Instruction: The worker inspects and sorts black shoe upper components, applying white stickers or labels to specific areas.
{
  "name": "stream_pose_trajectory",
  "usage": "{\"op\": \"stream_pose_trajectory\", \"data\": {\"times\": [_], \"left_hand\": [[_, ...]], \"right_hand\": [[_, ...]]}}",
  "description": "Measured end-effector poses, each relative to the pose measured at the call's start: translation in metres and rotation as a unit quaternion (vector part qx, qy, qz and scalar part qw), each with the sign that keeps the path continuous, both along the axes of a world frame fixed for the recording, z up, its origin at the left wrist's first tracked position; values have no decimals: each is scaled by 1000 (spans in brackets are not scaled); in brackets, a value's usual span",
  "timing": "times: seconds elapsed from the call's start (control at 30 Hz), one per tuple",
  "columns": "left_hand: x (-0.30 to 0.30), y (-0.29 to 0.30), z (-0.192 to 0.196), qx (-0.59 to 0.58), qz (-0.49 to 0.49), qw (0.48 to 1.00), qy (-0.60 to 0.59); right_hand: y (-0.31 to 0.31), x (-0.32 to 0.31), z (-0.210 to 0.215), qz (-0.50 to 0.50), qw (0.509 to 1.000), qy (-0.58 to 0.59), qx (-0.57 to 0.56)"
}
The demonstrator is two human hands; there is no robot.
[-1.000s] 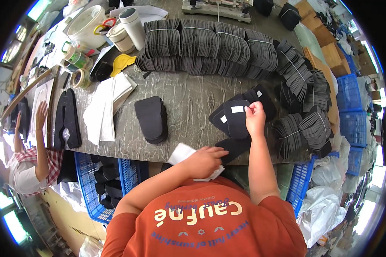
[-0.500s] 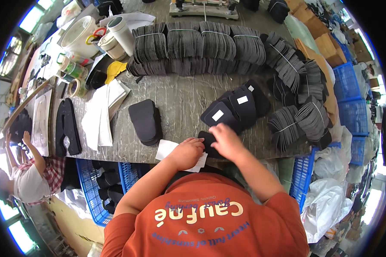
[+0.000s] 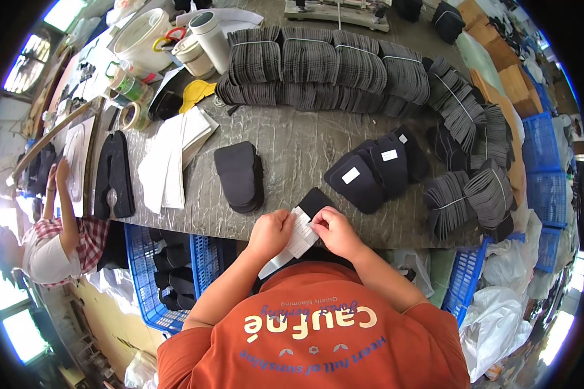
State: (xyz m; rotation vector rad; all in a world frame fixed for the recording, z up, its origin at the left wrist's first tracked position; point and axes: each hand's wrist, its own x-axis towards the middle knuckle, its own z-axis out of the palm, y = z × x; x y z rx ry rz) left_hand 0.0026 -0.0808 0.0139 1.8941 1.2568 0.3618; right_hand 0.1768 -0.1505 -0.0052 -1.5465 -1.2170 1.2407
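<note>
My left hand (image 3: 270, 234) and my right hand (image 3: 334, 229) meet at the table's near edge, both pinching a white sheet of small stickers (image 3: 298, 235). A single black fabric piece (image 3: 313, 200) lies just beyond the sheet. Farther right, a fanned row of black pieces (image 3: 376, 168) lies on the grey table (image 3: 292, 146); two of them carry a small white label. A stack of plain black pieces (image 3: 239, 176) sits to the left of my hands.
Bundled black pieces (image 3: 331, 74) line the table's far and right sides. White sheets (image 3: 172, 159), tape rolls (image 3: 133, 117) and white buckets (image 3: 143, 39) are at left. Blue crates (image 3: 175, 272) stand below the table. Another person (image 3: 52, 233) works at far left.
My right hand has come back from the labelled black pieces to the table's near edge and joined my left hand on the sticker sheet.
</note>
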Motion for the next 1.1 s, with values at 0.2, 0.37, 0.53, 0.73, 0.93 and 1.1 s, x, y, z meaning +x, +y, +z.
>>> {"op": "stream_pose_trajectory", "data": {"times": [0.2, 0.37, 0.53, 0.73, 0.93, 1.1], "left_hand": [[-8, -12, -6, 112, -120, 983, 81], [-3, -24, -18, 144, -271, 951, 37], [-3, -25, -20, 147, -263, 952, 52], [-2, -25, -19, 138, -272, 951, 60], [0, -24, -16, 151, -279, 946, 68], [3, -25, -17, 166, -280, 943, 68]], "right_hand": [[24, 14, -9, -97, 994, -27, 34], [35, 21, -28, -44, 991, -121, 36], [35, 20, -30, -21, 991, -130, 23], [36, 17, -25, -19, 989, -149, 2], [36, 16, -25, -20, 984, -177, 17], [35, 16, -29, -22, 982, -186, 36]]}}
